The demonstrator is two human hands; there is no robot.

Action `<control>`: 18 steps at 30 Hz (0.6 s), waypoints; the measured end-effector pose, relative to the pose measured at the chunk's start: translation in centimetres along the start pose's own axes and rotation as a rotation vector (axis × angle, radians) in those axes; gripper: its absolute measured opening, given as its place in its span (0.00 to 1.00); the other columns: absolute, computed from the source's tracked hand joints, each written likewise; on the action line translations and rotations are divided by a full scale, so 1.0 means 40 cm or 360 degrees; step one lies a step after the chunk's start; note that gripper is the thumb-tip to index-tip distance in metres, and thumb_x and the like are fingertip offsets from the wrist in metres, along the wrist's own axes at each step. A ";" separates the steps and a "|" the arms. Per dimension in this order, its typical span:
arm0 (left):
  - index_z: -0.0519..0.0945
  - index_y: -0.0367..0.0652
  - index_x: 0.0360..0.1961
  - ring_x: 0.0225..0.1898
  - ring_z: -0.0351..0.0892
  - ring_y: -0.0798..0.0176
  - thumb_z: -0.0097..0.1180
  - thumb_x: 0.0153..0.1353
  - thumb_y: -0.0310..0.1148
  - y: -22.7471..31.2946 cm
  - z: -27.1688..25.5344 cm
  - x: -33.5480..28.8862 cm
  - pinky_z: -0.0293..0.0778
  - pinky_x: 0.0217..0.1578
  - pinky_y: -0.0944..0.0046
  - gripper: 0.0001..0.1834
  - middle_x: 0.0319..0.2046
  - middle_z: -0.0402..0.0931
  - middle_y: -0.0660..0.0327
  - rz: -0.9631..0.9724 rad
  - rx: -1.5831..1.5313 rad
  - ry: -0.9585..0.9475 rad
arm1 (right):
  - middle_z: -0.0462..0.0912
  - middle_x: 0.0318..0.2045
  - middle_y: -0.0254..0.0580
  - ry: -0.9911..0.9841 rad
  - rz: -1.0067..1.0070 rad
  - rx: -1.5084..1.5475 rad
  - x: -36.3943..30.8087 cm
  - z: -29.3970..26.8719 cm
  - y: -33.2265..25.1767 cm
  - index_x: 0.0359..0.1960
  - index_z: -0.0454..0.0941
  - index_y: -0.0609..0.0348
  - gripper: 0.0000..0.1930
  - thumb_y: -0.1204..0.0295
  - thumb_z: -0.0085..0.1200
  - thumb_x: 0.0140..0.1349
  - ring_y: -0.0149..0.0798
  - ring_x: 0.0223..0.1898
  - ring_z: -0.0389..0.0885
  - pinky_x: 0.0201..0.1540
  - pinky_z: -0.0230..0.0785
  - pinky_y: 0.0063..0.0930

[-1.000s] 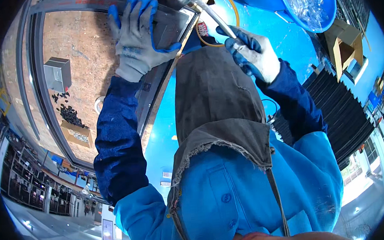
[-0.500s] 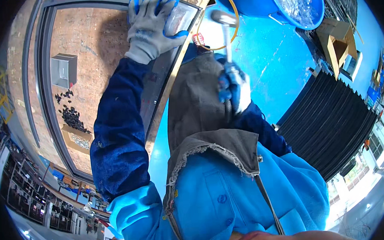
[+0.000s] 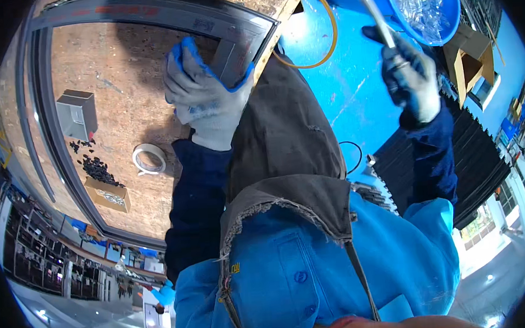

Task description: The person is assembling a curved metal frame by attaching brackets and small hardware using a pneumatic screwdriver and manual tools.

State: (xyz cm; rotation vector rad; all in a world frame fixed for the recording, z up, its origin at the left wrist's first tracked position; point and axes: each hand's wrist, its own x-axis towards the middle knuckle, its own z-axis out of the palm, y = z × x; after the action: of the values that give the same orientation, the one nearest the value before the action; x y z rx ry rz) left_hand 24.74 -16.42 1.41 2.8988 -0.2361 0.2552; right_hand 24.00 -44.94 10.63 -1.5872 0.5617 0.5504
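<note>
A dark grey rectangular window frame lies on the wooden workbench. My left hand, in a grey glove with blue fingertips, grips the frame's near bar below its far right corner. Its fingers reach over the inner side, with the thumb toward the outer edge. Out to the right, my right hand, gloved too, is closed round the handle of a hammer. The hammer is raised above the floor, apart from the frame, and its head is cut off by the picture's upper edge.
Inside the frame are a grey open box, black small parts, a cardboard box of metal bits and a tape roll. At right stand a blue bin with clear plastic, a carton and stacked black strips.
My right hand has swung the hammer up and right, away from the frame. My left hand has slid nearer along the bar, its fingers drawing together. The tape roll has come into view.
</note>
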 end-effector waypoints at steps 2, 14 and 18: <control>0.63 0.39 0.56 0.48 0.70 0.49 0.66 0.40 0.57 0.010 -0.003 -0.004 0.71 0.41 0.50 0.47 0.50 0.65 0.47 -0.0093 0.0081 -0.0105 | 0.68 0.20 0.27 -0.0002 0.0004 0.0113 0.025 -0.011 -0.015 0.55 0.69 0.67 0.20 0.66 0.44 0.66 0.16 0.16 0.62 0.14 0.53 0.11; 0.68 0.43 0.50 0.41 0.74 0.55 0.61 0.43 0.58 0.015 -0.024 0.029 0.71 0.40 0.56 0.38 0.43 0.70 0.53 -0.0216 0.0072 -0.0683 | 0.74 0.24 0.27 -0.0195 -0.0347 -0.0541 0.166 0.008 -0.090 0.60 0.63 0.65 0.24 0.70 0.50 0.63 0.20 0.20 0.67 0.23 0.61 0.14; 0.66 0.47 0.58 0.54 0.66 0.52 0.52 0.50 0.60 0.015 -0.100 0.013 0.63 0.52 0.52 0.39 0.52 0.68 0.54 -0.0421 0.0016 -0.0920 | 0.81 0.30 0.32 -0.0029 -0.1090 -0.0803 0.499 0.078 -0.203 0.61 0.66 0.55 0.26 0.76 0.55 0.59 0.22 0.29 0.75 0.34 0.70 0.18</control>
State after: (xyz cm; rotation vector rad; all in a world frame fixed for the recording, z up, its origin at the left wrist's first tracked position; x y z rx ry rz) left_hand 24.51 -16.15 5.48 2.8950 0.0627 -0.6302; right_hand 44.43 -41.90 3.67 -2.1058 -0.1730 0.1828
